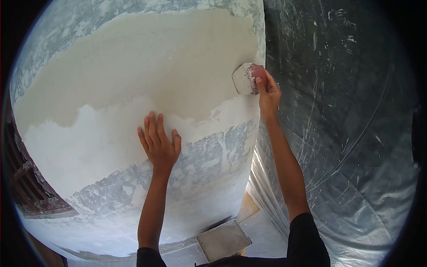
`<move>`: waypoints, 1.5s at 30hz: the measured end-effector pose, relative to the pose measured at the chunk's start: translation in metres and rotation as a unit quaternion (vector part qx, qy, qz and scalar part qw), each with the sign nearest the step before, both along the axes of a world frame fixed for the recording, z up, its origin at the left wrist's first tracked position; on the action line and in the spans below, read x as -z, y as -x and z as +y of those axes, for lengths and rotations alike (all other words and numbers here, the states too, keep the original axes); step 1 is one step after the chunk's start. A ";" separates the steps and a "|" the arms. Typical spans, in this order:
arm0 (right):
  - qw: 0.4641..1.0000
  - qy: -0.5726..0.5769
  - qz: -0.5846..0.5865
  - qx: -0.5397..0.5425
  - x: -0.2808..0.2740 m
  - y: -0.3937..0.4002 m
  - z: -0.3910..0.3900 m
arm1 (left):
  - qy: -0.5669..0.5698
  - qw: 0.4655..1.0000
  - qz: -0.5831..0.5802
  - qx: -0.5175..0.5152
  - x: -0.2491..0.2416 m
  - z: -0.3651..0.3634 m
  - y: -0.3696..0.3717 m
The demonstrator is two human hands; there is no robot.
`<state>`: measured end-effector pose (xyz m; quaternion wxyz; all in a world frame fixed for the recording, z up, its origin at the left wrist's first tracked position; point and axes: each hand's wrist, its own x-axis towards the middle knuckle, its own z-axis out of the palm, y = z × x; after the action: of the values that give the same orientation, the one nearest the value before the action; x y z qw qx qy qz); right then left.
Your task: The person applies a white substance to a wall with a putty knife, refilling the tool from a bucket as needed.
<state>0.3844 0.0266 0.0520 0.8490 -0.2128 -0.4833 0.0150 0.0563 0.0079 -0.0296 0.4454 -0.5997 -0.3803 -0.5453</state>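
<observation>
My left hand lies against the plastered wall, its fingers spread and nothing in them. Up and to the right, my right hand grips a putty scraper between thumb and fingers. Its pale, plaster-smeared blade rests at the wall's right edge, and a reddish part shows under my thumb. A broad band of damp beige plaster covers the upper wall. Below it are a whiter, drier-looking band and a patchy grey one.
Dark plastic sheeting with white splashes hangs along the right side. A rectangular tray stands low in front of my body. At the far left is a brown wooden frame or grille.
</observation>
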 end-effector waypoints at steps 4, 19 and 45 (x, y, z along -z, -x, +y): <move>0.991 0.016 0.128 -0.024 -0.004 -0.005 -0.012 | 0.002 1.000 0.003 0.002 0.002 0.000 0.001; 0.994 -0.005 0.101 -0.032 0.006 0.000 -0.007 | 0.003 1.000 0.006 0.015 0.002 -0.001 0.002; 0.981 0.030 0.187 -0.047 0.060 0.007 -0.007 | 0.022 0.998 0.024 0.057 0.007 0.003 0.008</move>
<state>0.3770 0.0196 -0.0076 0.9160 -0.2088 -0.3247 0.1092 0.0484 0.0106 -0.0366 0.4095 -0.6427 -0.3465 -0.5471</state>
